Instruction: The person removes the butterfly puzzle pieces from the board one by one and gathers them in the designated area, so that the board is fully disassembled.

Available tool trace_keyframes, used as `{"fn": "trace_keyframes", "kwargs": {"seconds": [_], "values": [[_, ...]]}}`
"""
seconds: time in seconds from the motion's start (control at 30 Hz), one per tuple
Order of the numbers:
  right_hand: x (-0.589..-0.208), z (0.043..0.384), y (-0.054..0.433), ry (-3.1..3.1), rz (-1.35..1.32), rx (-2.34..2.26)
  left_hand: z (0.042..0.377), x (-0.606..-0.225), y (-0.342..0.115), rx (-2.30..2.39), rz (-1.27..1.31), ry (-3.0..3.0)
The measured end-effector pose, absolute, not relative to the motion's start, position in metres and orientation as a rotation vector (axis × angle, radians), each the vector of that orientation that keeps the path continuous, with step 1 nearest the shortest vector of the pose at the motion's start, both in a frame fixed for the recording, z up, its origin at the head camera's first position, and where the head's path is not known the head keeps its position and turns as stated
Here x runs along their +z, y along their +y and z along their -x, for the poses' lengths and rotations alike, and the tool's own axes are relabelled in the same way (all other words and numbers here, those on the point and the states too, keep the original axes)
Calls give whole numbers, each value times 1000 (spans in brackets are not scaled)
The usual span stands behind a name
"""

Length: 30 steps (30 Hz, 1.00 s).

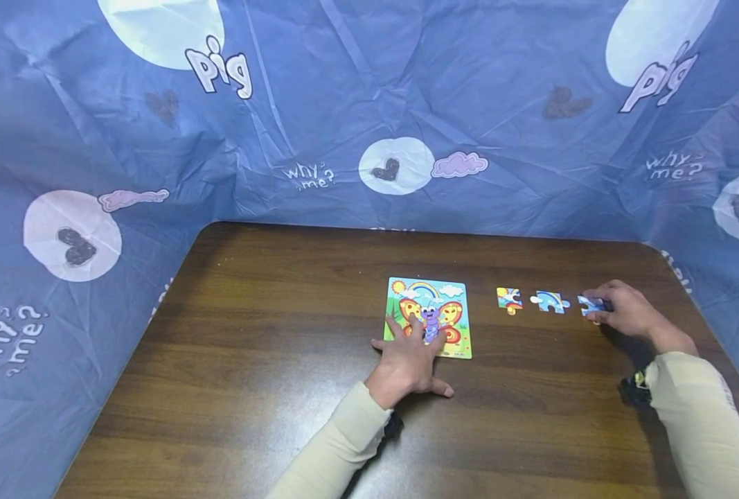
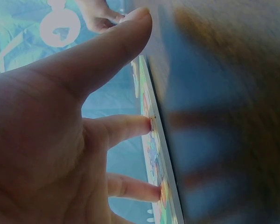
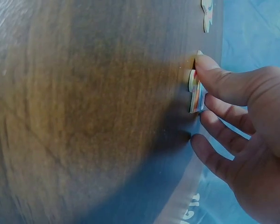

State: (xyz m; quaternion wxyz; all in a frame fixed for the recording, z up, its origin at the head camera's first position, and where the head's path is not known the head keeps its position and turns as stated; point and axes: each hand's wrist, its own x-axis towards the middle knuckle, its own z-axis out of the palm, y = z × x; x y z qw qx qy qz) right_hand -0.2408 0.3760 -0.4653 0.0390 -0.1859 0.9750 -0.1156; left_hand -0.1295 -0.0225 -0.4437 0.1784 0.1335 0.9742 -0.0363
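A square butterfly puzzle [image 1: 458, 298] lies flat on the table. My left hand [image 1: 406, 360] rests over its lower part with the fingers spread. In the left wrist view, fingertips [image 2: 147, 126] of that hand touch the picture, while the thumb stretches out past its edge. Over on the right, my right hand [image 1: 632, 312] pinches a blue puzzle piece [image 1: 587, 305] on the table. The right wrist view has this piece between the thumb [image 3: 207, 65] and the fingers. Part of it is hidden by the hand.
Two loose pieces lie in a row between the puzzle and my right hand: a sun piece [image 1: 508, 298] and a rainbow piece [image 1: 551, 301]. Behind the brown wooden table [image 1: 251, 312] hangs a blue printed cloth [image 1: 319, 125], which also covers both sides.
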Motion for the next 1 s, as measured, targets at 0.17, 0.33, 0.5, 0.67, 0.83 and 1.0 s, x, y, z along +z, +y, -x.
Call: {"fn": "trace_keyframes", "kwargs": {"seconds": [0.17,0.33,0.5,0.67,0.83,1.0], "values": [[-464,241,375,2977,552,-356,129,-444,-23,-77,-381,2750],[-463,242,375,2981,553,-384,129,-444,-23,-60,-377,2754],[-461,242,375,2989,555,-410,129,-444,-23,-64,-377,2756],[-455,244,367,3025,573,-458,129,-444,-23,-77,-374,2754],[-444,247,344,3049,589,-491,130,-444,-23,-86,-371,2752],[-429,252,310,3021,608,-513,129,-444,-23,-81,-370,2751]]}}
